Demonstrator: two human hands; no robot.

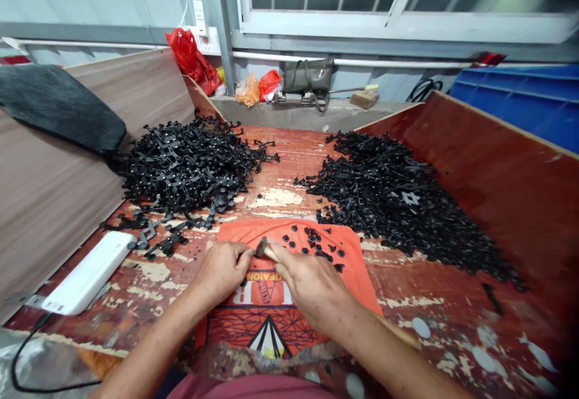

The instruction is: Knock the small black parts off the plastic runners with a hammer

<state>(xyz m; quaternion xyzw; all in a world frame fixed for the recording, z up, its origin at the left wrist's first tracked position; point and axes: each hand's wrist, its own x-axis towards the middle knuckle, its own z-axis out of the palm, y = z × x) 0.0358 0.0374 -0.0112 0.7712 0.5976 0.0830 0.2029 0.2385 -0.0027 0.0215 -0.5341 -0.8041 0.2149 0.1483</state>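
My right hand (312, 281) is closed around the pale wooden handle of a hammer (261, 247), its small dark head close to my left fingertips. The handle's far end shows below my right forearm. With thumb and fingers pinched together, my left hand (224, 269) rests over the orange cloth (348, 302); whatever it holds is hidden. Printed letters and a dark line pattern mark the cloth. Several small round black plastic pieces (312, 239) lie on its upper right part, beyond my right hand.
A heap of black linked parts (181, 164) stands at left, and a heap of small black pieces (384, 188) at right. Wooden boards (506, 170) wall both sides. A white power bank (90, 272) with a cable lies left. A blue crate (525, 97) stands beyond the right board.
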